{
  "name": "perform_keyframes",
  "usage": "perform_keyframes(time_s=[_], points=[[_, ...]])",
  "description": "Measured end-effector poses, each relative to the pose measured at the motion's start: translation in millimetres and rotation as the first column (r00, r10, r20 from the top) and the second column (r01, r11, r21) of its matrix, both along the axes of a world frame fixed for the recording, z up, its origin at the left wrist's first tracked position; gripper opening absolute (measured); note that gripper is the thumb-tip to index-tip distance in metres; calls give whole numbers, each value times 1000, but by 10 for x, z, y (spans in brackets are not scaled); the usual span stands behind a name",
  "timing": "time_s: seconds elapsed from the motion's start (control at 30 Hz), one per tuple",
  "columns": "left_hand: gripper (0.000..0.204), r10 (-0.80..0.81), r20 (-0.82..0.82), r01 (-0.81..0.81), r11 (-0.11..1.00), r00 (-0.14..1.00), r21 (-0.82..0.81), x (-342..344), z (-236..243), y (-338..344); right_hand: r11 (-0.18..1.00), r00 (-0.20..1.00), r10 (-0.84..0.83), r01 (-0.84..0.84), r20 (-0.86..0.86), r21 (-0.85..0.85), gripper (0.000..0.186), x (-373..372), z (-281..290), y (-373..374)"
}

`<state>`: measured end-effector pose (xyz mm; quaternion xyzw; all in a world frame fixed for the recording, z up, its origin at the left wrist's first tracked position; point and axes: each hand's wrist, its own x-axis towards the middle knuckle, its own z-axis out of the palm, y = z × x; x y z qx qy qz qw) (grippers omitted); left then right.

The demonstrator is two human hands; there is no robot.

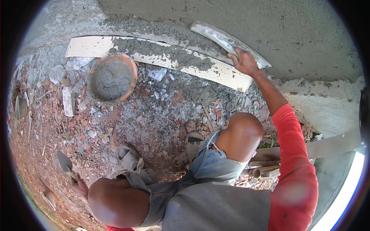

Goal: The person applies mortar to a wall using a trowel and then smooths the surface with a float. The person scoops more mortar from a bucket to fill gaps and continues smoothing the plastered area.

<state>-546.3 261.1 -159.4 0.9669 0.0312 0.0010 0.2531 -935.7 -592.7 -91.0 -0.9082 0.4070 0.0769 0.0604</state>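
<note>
Crouched down, smoothing wet plaster on the wall

Right arm's stretched way out and up, right hand (243,61) closed round the handle of a long float (227,41) that's lying flat against the grey wall (300,34). Left hand (80,188) hangs low by the knee, fingers wrapped on a small trowel (64,163) with its blade over the rubble. An orange pan (112,77) of mortar sits on the ground beside a white board (162,56).

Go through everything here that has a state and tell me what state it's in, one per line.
Right hand: gripping the float, pressed to the wall.
Float: tilted, smeared with mortar.
Left hand: holding the trowel.
Trowel: blade resting on the ground.
Orange pan: upright, holding mortar.
White board: lying flat, partly covered with mortar.
Wall: coated in grey plaster.
</note>
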Motion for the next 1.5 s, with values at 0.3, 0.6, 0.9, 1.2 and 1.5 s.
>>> perform_keyframes(time_s=[0.3, 0.6, 0.9, 1.2, 1.5], points=[[46, 3, -30, -5, 996, 1000, -93, -274, 265, -655, 998, 999, 7, -9, 32, 63, 46, -265, -64, 8], [33, 60, -97, -100, 865, 994, -492, -716, -33, -1229, 985, 987, 156, -154, 25, -72, 49, 852, 14, 87], [31, -25, -24, 17, 960, 999, -280, -1199, -326, -350, 968, 967, 251, -250, 52, -28, 46, 1967, 154, 541], [32, 38, -159, -95, 926, 987, -367, -844, -90, -806, 958, 950, 285, -277, 127, -81, 47, 2856, 224, 739], [36, 18, -209, -91, 934, 978, -345, -555, -124, -911, 969, 960, 246, -242, 135, -46, 45, 3467, 144, 970]])
